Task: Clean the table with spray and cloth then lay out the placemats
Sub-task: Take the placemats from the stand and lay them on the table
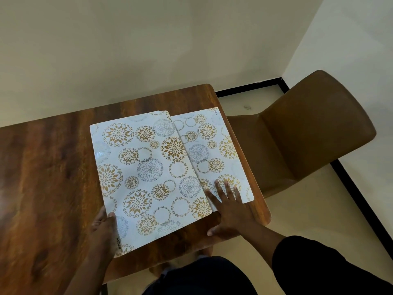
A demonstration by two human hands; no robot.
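White placemats with gold and grey flower circles lie on the wooden table. One placemat lies flat along the table's right edge. On top of its left part sits a stack of placemats, slightly askew. My left hand grips the near left corner of the stack, thumb on top. My right hand presses flat with straight fingers on the near end of the single placemat. No spray or cloth is in view.
A brown padded chair stands right of the table. A white wall runs behind the table's far edge. Cream floor with a black skirting line shows to the right. My dark-clothed legs are at the bottom.
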